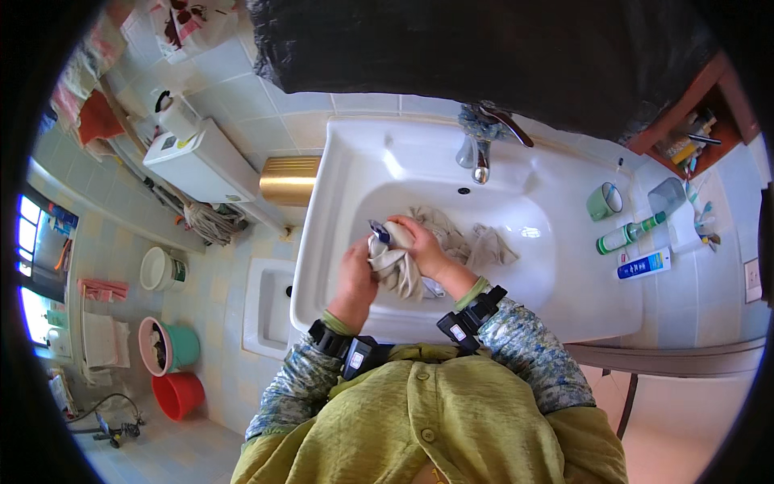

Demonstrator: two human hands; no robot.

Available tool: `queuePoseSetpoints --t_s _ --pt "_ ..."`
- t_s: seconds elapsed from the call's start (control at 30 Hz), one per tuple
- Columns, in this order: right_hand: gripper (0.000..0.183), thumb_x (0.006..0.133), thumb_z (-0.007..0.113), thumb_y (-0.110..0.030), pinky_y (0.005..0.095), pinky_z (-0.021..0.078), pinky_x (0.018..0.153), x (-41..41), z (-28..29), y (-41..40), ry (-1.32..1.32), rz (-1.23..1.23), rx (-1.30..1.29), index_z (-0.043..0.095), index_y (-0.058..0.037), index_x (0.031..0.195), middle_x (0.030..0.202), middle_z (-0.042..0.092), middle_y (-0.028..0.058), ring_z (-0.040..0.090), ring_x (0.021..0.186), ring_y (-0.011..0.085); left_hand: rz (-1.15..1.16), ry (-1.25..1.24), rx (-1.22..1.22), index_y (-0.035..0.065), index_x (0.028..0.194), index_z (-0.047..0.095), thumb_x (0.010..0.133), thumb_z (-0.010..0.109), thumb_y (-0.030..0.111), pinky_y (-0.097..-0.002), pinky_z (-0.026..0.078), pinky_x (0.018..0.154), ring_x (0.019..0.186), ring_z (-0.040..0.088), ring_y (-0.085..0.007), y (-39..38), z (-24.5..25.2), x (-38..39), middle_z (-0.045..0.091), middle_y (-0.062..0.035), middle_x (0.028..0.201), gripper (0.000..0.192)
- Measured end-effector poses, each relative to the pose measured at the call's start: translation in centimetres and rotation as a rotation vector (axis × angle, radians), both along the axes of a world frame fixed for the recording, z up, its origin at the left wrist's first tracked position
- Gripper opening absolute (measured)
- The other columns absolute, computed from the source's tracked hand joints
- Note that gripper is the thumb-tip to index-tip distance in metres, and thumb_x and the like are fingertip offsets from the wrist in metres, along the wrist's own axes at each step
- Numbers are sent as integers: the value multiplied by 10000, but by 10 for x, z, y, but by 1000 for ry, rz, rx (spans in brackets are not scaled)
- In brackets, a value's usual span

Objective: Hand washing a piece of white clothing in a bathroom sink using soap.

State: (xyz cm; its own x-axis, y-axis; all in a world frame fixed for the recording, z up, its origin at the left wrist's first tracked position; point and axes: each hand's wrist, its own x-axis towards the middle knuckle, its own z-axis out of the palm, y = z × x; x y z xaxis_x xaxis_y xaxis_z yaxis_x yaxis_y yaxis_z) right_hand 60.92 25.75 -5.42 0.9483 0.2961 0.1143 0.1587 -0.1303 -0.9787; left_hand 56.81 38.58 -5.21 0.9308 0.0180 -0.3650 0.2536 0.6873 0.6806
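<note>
Over the left part of the white ceramic washbasin (387,136), both hands are close together. My left hand (355,279) grips a bunched beige cloth (397,271) with a dark blue patch (380,231) at its upper end. My right hand (430,247) is closed around a pale rounded bar (399,235), apparently soap, pressed against that cloth. Beneath and beside the right hand, more crumpled beige cloth (491,245) lies in the bowl. The chrome faucet (481,163) stands behind the bowl, with no water seen running from it.
On the basin's right ledge are a green mug (598,202), a green-labelled bottle (629,233) and a toothpaste tube (644,265). Black sheeting (484,48) hangs above the back edge. To the left are a squat toilet (254,308), a mop (208,221) and several buckets, one red (178,396).
</note>
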Motion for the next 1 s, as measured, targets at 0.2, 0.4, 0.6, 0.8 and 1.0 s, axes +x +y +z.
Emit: queuePoseSetpoints --t_s 0.2,0.4,0.6,0.8,1.0 --pt "488 586 550 35 274 413 761 3 4 -4 200 -167 141 479 -36 1064 959 545 100 526 874 206 37 -9 340 7 1073 455 838 469 207 -278 448 695 788 537 -172 9 3 2 543 -75 899 308" --pt "564 543 537 44 250 426 706 7 -2 -12 392 -354 475 459 -14 1099 920 543 68 527 841 167 -336 364 241 207 1211 346 721 404 641 -537 350 768 1064 368 -293 0 -21 -21 422 -90 1146 657" --pt "459 557 619 -103 316 437 742 -41 7 24 172 166 118 524 -96 1006 962 554 128 549 867 257 -139 73 59 164 1102 447 806 353 530 -307 404 826 979 493 -171 1 -30 -18 517 -14 1035 480" --pt "452 618 650 -176 390 446 684 -20 27 18 -333 -185 -331 479 -138 1035 862 533 127 530 777 306 -169 77 -302 131 1012 497 824 365 439 -353 449 736 861 545 -215 -16 -35 -5 550 -56 970 384" --pt "526 587 663 -211 385 388 792 -38 20 32 -562 -11 -144 469 -73 1056 904 552 96 511 850 301 -42 -137 -73 83 1060 468 835 318 268 -373 400 847 967 501 -253 -8 -52 -9 520 -97 1029 328"
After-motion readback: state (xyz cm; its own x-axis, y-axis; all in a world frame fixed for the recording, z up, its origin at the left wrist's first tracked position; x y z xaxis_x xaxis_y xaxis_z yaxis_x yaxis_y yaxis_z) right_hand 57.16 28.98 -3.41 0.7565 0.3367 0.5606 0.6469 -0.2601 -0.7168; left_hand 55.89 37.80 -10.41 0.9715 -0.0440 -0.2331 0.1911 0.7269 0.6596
